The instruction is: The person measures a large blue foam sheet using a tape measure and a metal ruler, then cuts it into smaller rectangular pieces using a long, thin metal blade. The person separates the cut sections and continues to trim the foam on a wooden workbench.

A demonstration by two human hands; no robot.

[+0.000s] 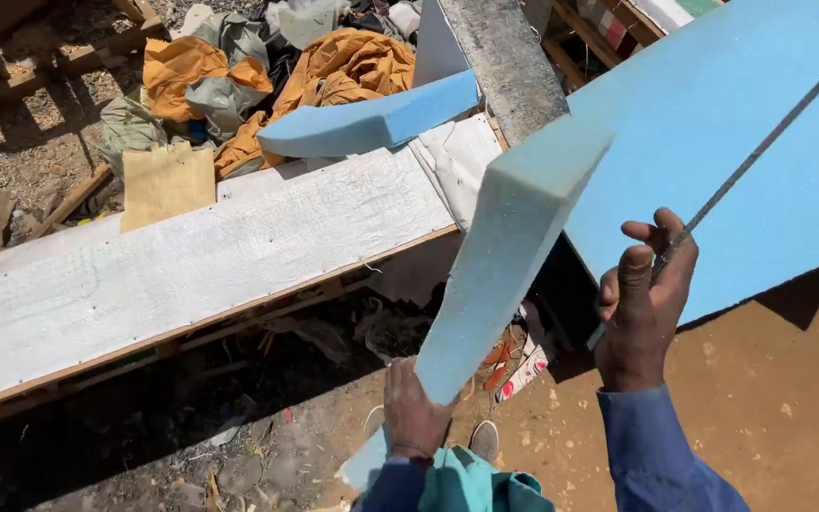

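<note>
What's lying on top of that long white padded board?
On the long white padded board rest a curved light-blue foam offcut and a tan cardboard square. Crumpled orange and grey cloths are heaped behind it. Its underside is in deep shadow, so unclear.

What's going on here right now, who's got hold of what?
A person is working on blue foam outdoors. Their left hand grips the lower end of a long strip of blue foam, which tilts up toward a large blue foam sheet. Their right hand holds a thin, long blade lying across that sheet. Another foam offcut rests on a white covered board, with a heap of orange and grey cloth behind it.
</note>
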